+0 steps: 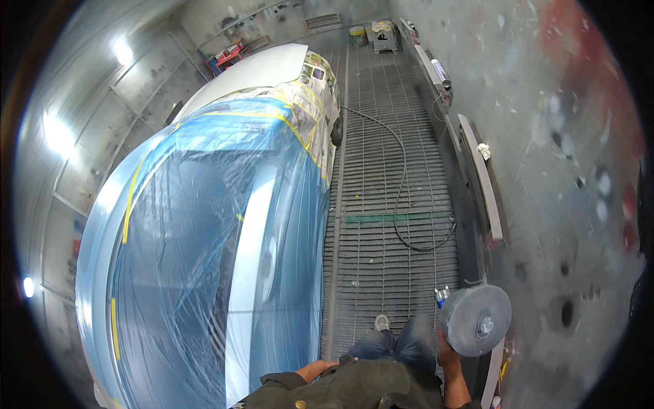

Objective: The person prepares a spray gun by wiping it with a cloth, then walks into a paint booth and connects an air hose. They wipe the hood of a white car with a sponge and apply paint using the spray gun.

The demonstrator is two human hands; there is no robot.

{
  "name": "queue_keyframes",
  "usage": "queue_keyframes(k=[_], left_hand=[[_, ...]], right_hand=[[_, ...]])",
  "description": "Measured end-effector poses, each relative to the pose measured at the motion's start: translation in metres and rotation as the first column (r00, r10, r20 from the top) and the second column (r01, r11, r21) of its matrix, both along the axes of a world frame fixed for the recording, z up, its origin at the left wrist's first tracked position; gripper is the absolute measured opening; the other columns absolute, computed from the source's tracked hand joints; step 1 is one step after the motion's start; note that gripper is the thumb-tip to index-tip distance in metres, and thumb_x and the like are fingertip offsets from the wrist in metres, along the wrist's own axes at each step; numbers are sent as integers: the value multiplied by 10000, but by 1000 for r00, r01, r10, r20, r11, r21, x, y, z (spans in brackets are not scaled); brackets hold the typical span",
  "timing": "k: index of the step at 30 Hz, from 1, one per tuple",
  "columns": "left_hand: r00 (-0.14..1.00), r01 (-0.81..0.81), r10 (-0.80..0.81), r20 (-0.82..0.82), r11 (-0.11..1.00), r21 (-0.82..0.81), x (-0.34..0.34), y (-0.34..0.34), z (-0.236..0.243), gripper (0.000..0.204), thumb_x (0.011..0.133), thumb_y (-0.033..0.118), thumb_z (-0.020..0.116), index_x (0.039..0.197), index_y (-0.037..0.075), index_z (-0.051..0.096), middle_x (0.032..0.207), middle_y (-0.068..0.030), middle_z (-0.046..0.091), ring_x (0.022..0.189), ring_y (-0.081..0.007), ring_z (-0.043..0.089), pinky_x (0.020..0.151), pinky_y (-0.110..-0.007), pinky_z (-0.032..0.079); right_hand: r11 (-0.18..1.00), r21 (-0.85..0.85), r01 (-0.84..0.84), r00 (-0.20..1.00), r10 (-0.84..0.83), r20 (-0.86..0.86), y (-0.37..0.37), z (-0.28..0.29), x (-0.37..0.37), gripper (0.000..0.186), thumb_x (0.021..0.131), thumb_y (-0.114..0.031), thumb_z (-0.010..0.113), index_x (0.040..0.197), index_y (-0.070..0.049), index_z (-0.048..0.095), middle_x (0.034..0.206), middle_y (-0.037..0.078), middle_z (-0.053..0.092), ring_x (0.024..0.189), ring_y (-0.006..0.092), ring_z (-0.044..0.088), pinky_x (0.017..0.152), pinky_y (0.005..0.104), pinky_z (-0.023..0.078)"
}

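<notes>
My right hand (447, 349) is closed below a spray gun's round grey cup (475, 320); the cup hides most of the fingers. The cup has a small cap in the middle of its lid, and the gun's blue and silver front end (442, 296) shows past it. My left hand (328, 366) is low at my body, partly covered by my dark jacket, and its fingers do not show. To my left stands a car wrapped in blue plastic film (184, 225), fixed with yellow tape (128, 204). A pale blue strip of bodywork (246, 273) shows on its near side.
A dark hose (405, 177) curves over the grated floor (381, 273), crossing a green strip (388, 218). Long panels (482, 180) and a spray can (441, 71) line the right wall (545, 170). Tins (357, 36) and a grey stand (385, 41) are at the far end.
</notes>
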State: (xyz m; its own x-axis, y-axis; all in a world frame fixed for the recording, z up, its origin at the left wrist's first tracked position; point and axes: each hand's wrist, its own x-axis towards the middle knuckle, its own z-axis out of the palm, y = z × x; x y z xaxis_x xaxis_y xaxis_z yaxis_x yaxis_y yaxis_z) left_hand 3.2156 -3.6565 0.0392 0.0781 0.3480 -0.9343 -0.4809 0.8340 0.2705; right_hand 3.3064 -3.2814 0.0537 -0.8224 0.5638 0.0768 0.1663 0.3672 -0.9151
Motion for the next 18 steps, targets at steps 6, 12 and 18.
queue_keyframes(k=[6, 12, 18], left_hand=[[965, 211, -201, 170, 977, -43, -124, 64, -5, 558, 999, 500, 475, 1209, 10, 642, 1184, -185, 647, 1103, -338, 593, 976, -432, 434], [819, 124, -8, -573, 979, 163, -231, 121, -49, 663, 964, 572, 482, 1297, 9, 588, 1259, -236, 599, 1194, -408, 532, 1011, -470, 416], [704, 314, -124, -699, 937, 150, -363, 207, -121, 457, 987, 436, 491, 1173, 49, 645, 1210, -208, 623, 1148, -395, 559, 1000, -467, 429]], right_hand=[[986, -146, 83, 992, -68, 107, 40, -17, -102, 284, 904, -65, 659, 1177, -1, 617, 1095, 149, 642, 993, 304, 590, 898, 401, 452], [962, -248, 114, 968, -51, 247, 82, -44, -162, 259, 908, -65, 652, 1156, -4, 611, 1065, 141, 629, 962, 293, 576, 871, 396, 443], [943, -290, 166, 893, -19, 450, 111, -64, -204, 235, 912, -65, 645, 1136, -8, 605, 1035, 133, 616, 932, 282, 563, 843, 390, 433]])
